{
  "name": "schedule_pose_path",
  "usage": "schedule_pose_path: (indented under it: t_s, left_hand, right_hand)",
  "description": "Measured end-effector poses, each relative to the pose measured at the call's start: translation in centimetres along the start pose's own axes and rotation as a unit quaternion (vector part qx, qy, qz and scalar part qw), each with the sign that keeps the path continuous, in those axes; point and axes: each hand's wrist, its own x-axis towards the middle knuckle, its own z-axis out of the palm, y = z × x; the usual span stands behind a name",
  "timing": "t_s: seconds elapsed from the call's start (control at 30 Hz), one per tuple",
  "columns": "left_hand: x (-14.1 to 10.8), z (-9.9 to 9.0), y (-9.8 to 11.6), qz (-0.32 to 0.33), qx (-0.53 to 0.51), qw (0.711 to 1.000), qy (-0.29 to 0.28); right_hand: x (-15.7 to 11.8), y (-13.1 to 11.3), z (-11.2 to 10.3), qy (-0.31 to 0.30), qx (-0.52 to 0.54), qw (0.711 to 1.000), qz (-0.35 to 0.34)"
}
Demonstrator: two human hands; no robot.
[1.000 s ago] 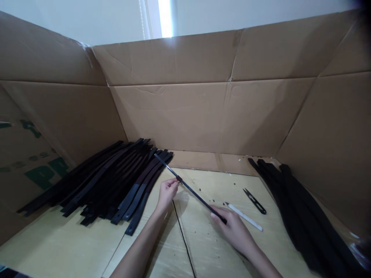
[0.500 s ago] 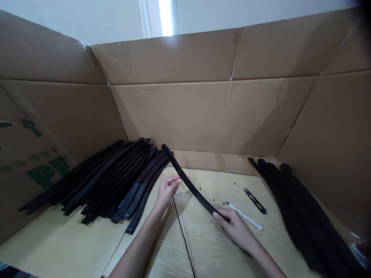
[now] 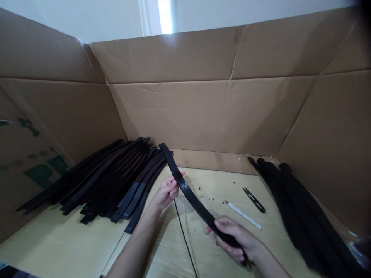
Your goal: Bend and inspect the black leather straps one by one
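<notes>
A long, curved black strap-like strip [image 3: 197, 202] is held up at a slant above the table, its far end pointing away to the upper left. My left hand [image 3: 167, 191] pinches it around a band partway along, fingers closed. Lower down, my right hand [image 3: 236, 239] wraps round the near part, thumb on top. A thin black cord [image 3: 183, 231] runs from beneath my left hand toward the table's front edge. What joins the cord to the strip, if anything, is hidden by my fingers.
A heap of similar black strips [image 3: 107, 181] lies at the left. More black strips [image 3: 301, 204] lie along the right. Black thread snips [image 3: 254, 200] and a white pencil-like stick [image 3: 244, 215] rest right of centre. Cardboard walls [image 3: 174, 112] surround the table [image 3: 58, 243], which bears dark crumbs.
The strip has turned so its broad face shows. My right hand has come nearer and closed further round it. My left hand has shifted slightly and now wraps the band.
</notes>
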Motion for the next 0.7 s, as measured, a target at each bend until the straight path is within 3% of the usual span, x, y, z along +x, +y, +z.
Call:
schedule_pose_path:
  t_s: [0.17, 0.33, 0.43, 0.57, 0.7]
  left_hand:
    - [0.3, 0.1, -0.2, 0.019, -0.006, 0.999, 0.04]
    - [0.9, 0.0, -0.8, 0.044, 0.061, 0.988, 0.135]
    - [1.0, 0.2, -0.9, 0.043, 0.105, 0.979, 0.171]
    - [1.1, 0.4, -1.0, 0.043, 0.139, 0.973, 0.18]
    - [1.2, 0.3, -1.1, 0.047, 0.152, 0.971, 0.178]
  right_hand:
    - [0.9, 0.4, 0.7, -0.014, -0.003, 1.0, -0.019]
    - [1.5, 0.3, 0.8, 0.096, -0.069, 0.989, -0.088]
    - [1.7, 0.3, 0.6, 0.154, -0.165, 0.966, -0.124]
    - [2.2, 0.7, 0.3, 0.245, -0.293, 0.912, -0.15]
    - [2.4, 1.0, -0.2, 0.28, -0.33, 0.89, -0.146]
